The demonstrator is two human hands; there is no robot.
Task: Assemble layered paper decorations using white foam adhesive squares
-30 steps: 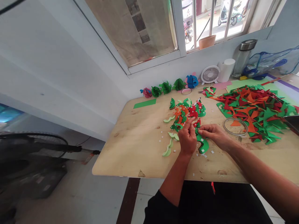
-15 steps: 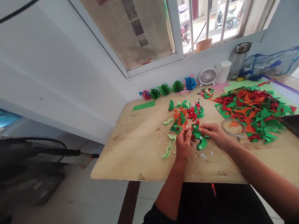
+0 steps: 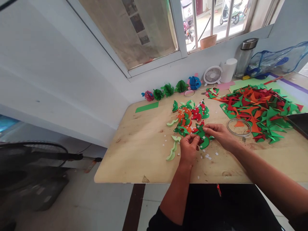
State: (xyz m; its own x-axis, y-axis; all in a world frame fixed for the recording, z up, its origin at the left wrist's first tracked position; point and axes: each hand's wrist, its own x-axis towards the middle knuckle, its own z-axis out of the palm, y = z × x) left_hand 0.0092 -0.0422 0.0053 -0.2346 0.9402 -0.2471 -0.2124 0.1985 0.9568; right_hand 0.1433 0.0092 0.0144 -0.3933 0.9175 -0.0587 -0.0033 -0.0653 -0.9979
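Note:
Between my two hands is a curved green paper piece (image 3: pixel 204 142) with small white squares on it. My left hand (image 3: pixel 190 146) pinches its left side, thumb against fingers. At its upper right, my right hand (image 3: pixel 218 133) has thumb and fingers closed on the same piece. Just beyond my hands lie red paper pieces (image 3: pixel 196 113), orange and green ones (image 3: pixel 185 119), many with white squares. Wavy light green strips (image 3: pixel 172 153) rest left of my left hand. Small white bits (image 3: pixel 208 156) are scattered on the wooden table (image 3: pixel 134 154) near my hands.
A large heap of red, orange and green paper scraps (image 3: pixel 260 109) covers the right side, with a tape ring (image 3: pixel 239 127) beside it. Along the wall stand folded paper figures (image 3: pixel 168 90), a small white fan (image 3: pixel 213 75), a white cylinder (image 3: pixel 229 70) and a glass bottle (image 3: pixel 245 57).
The green piece has turned slightly between my hands, and my left fingers have moved a little closer to its middle. The whole view has shifted slightly.

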